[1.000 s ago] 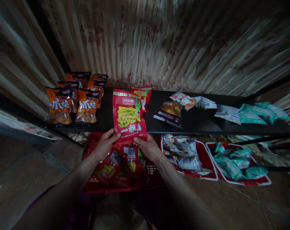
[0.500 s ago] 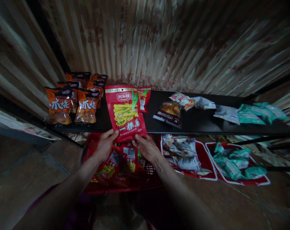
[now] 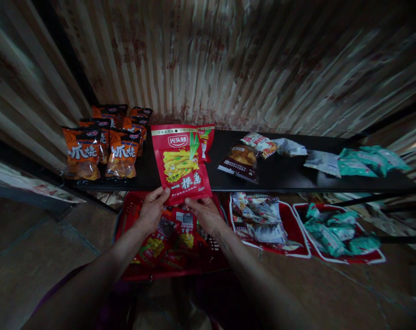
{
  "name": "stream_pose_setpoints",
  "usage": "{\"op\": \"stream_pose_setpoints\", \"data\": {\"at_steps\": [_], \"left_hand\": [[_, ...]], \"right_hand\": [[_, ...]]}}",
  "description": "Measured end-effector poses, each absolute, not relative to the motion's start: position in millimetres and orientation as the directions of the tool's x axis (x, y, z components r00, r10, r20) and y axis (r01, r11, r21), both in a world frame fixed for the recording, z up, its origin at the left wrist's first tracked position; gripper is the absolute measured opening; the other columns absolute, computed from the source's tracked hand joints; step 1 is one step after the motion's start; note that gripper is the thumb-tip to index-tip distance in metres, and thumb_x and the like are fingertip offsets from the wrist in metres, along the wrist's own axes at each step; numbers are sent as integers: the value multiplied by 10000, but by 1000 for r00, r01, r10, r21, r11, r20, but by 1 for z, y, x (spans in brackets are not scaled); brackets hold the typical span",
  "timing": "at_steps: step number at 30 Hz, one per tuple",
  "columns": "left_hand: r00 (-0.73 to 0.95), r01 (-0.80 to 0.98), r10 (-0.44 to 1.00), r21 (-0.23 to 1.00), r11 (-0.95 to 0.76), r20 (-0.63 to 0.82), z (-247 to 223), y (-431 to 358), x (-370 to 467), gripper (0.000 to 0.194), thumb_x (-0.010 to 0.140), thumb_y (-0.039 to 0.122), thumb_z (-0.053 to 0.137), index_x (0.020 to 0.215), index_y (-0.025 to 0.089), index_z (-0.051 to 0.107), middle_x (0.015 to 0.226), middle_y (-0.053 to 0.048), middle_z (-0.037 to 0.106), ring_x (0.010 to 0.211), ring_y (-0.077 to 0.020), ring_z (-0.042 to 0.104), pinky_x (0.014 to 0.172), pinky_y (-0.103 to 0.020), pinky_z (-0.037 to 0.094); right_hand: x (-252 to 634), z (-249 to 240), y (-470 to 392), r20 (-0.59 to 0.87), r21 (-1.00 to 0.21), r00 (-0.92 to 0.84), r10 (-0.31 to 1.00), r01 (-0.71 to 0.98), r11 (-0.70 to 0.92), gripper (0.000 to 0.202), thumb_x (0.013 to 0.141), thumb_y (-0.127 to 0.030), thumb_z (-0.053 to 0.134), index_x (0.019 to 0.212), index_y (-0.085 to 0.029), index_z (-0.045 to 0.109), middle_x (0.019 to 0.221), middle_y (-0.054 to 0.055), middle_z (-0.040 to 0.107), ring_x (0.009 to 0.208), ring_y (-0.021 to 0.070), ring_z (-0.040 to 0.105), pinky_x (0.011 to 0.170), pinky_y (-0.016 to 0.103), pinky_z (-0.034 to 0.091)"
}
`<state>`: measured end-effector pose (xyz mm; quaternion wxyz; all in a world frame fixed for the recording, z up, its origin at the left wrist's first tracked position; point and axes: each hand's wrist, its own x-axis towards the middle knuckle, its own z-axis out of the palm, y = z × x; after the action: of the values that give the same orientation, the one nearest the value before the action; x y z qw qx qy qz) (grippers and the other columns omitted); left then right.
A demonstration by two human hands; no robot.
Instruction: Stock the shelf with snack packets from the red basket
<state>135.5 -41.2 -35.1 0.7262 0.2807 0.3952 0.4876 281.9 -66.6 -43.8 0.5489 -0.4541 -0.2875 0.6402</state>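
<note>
Left hand and right hand gripping a red packet, logo 光头娃, lettering 一根葱

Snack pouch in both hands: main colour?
The snack pouch is mostly red, shown best in the head view.

- Back wall: pale, pleated covering with reddish-brown blotched patterning, its folds running roughly vertically behind the furniture.
- Furniture: long, narrow black shelf, spanning most of the view's width.
- Supports: dark upright post at left, slanting in this view; dark horizontal bar at lower right.
- Floor: brownish tiles, separated by thin joint lines.
- Light: dim overall; upper right corner deepest in shadow, right edge slightly brighter near shelf height.
</note>
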Motion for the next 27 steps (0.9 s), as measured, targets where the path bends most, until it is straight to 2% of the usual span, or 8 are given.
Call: {"op": "stream_pose_setpoints", "data": {"at_steps": [6,10,14,21,27], "left_hand": [[181,-472,937,809,351,-300,-38,-41,137,333,643,406,750,874,176,679,738,-8,715,746,-205,667,688,-328,529],[157,-473,945,818,326,-286,-37,-38,135,339,633,401,759,870,169,687,749,-14,719,783,-210,669,706,-326,534],[159,-476,945,816,327,-285,-38,-37,131,292,669,373,742,872,172,688,786,-8,723,778,-183,669,730,-315,538],[168,-457,939,821,343,-299,-44,-38,126,311,682,372,733,925,183,688,825,-11,722,803,-185,674,750,-322,543],[150,-434,944,839,329,-293,-45,-38,127,305,671,399,734,874,177,683,803,-15,720,760,-187,673,658,-296,541]], "right_hand": [[281,-49,-67,-261,-870,38,965,-443,-218,225,589,-300,811,755,-214,687,720,-22,693,642,123,588,657,273,455],[284,-46,-65,-325,-818,64,944,-520,-246,240,558,-321,831,716,-206,692,697,-21,697,631,113,597,636,255,464],[291,-39,-63,-329,-778,136,935,-600,-187,266,554,-326,836,765,-240,700,760,-41,708,634,94,595,600,220,460],[295,-40,-62,-283,-812,133,950,-561,-163,268,604,-365,805,829,-259,706,769,-24,709,628,115,589,589,240,456],[294,-41,-62,-286,-816,152,946,-557,-157,273,566,-379,820,783,-254,710,746,-22,710,617,118,590,573,242,467]]}}
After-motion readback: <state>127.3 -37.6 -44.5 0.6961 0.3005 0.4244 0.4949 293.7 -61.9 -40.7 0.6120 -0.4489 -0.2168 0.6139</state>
